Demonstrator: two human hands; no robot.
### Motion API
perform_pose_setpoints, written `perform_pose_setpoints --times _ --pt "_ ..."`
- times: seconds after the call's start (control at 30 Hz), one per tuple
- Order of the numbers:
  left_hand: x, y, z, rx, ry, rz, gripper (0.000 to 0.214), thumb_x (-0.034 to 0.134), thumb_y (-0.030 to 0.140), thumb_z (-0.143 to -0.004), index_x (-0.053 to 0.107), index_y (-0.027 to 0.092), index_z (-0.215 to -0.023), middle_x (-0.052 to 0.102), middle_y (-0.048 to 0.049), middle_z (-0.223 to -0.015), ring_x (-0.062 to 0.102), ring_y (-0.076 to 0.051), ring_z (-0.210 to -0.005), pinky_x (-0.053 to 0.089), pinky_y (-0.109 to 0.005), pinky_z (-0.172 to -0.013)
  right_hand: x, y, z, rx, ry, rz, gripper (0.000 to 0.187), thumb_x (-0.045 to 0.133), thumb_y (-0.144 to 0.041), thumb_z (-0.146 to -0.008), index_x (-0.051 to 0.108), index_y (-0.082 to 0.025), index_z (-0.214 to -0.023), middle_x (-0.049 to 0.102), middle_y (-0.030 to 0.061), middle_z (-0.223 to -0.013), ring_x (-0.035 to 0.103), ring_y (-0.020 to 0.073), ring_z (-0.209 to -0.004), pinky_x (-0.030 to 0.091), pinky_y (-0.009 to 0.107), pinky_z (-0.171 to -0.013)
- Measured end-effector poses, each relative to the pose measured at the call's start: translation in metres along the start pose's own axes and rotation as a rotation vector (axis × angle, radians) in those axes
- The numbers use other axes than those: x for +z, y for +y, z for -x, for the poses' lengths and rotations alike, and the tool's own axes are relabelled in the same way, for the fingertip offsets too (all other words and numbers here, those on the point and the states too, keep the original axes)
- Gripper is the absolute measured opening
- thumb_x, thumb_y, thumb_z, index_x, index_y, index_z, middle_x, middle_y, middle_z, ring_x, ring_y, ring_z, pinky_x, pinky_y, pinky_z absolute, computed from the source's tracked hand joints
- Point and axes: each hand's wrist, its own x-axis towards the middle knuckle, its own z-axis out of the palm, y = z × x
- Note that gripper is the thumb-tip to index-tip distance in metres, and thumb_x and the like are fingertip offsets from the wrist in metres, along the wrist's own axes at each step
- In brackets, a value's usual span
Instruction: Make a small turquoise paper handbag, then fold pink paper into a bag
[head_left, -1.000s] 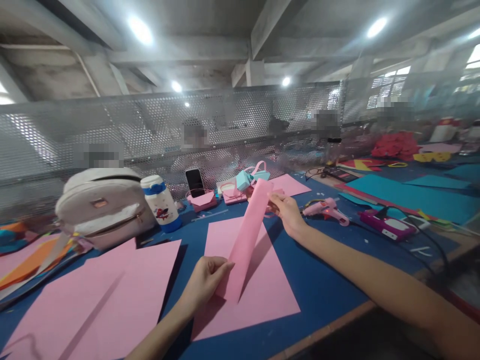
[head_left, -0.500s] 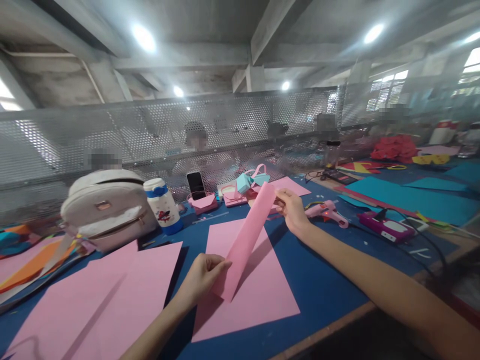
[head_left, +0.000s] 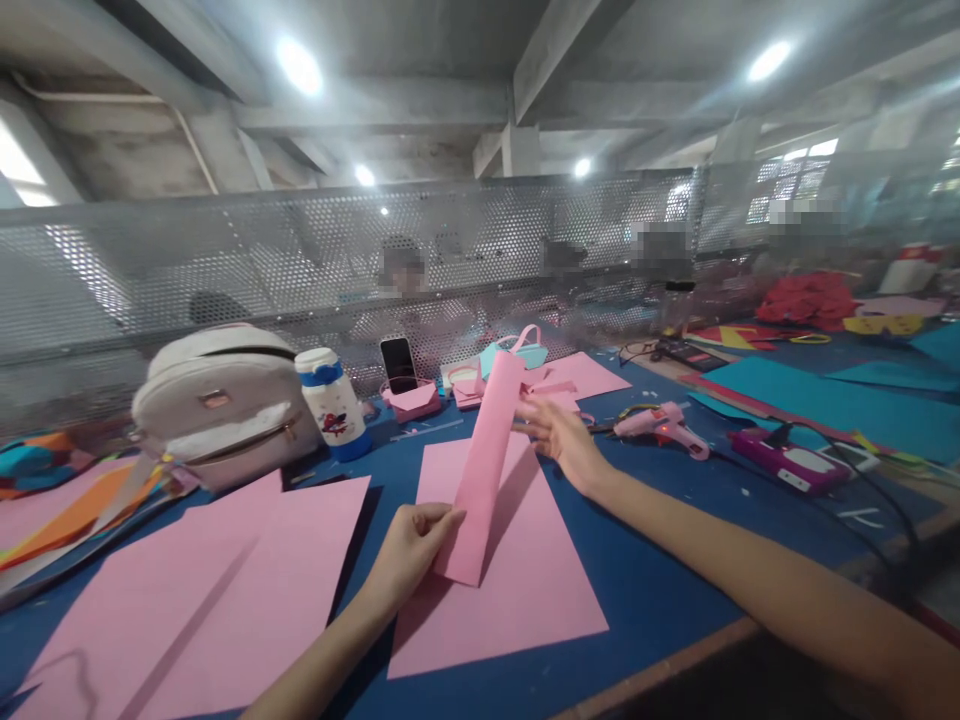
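My left hand [head_left: 409,552] pinches the near end of a long folded pink paper strip [head_left: 484,462], which stands up tilted away from me. Just right of the strip's far end, my right hand [head_left: 559,435] hovers with its fingers spread and slightly blurred, holding nothing. Under the strip a flat pink sheet [head_left: 517,580] lies on the blue table [head_left: 660,580].
More pink sheets [head_left: 210,590] lie at the left. Behind them stand a white backpack [head_left: 221,400], a bottle [head_left: 330,400] and a phone [head_left: 397,365]. A pink glue gun [head_left: 664,425] and its cable lie at the right. A perforated metal screen [head_left: 300,270] closes the back, with people beyond it.
My right hand has let go of the strip's far end and opened. The strip now stands more upright, held by my left hand alone.
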Motion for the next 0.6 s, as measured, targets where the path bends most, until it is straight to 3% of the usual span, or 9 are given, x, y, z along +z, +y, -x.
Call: perform_pose_setpoints --times 0.2,0.4,0.53,0.6 --pt "0.005 0.003 0.002 0.021 0.043 0.051 0.052 0.056 0.054 -0.084 0.032 0.020 -0.053 0.025 0.0042 -0.058 0.022 -0.010 -0.056 0.014 -0.026 -0.051 0.021 0.022 0.029 0.155 -0.271 0.196 0.034 0.072 -0.049 -0.073 0.070 -0.015 -0.080 0.074 0.0078 -0.078 0.066 0.0143 -0.059 0.039 0.016 -0.038" --pt "0.011 0.014 0.008 0.009 0.031 0.163 0.050 0.066 0.048 -0.079 0.042 0.017 -0.048 0.032 0.0046 -0.051 0.028 -0.009 -0.051 0.020 -0.023 -0.049 0.019 0.024 0.028 0.096 -0.264 0.310 0.034 0.071 -0.049 -0.072 0.065 -0.015 -0.070 0.069 0.0051 -0.069 0.064 0.0135 -0.060 0.036 0.017 -0.040" --pt "0.017 0.022 0.007 -0.027 0.052 0.302 0.033 0.074 0.046 -0.073 0.068 0.014 -0.076 0.055 0.0010 -0.060 0.045 -0.011 -0.054 0.035 -0.021 -0.052 0.019 0.020 0.030 0.080 -0.292 0.378 0.031 0.068 -0.045 -0.075 0.057 -0.017 -0.066 0.063 -0.0001 -0.062 0.051 0.0079 -0.046 0.033 0.017 -0.036" --pt "0.018 0.029 0.003 -0.049 0.079 0.378 0.037 0.077 0.044 -0.071 0.071 0.015 -0.093 0.065 -0.0026 -0.075 0.054 -0.014 -0.062 0.041 -0.021 -0.057 0.020 0.019 0.032 0.083 -0.323 0.409 0.031 0.066 -0.044 -0.076 0.053 -0.018 -0.065 0.058 -0.0030 -0.057 0.044 0.0064 -0.040 0.030 0.017 -0.033"
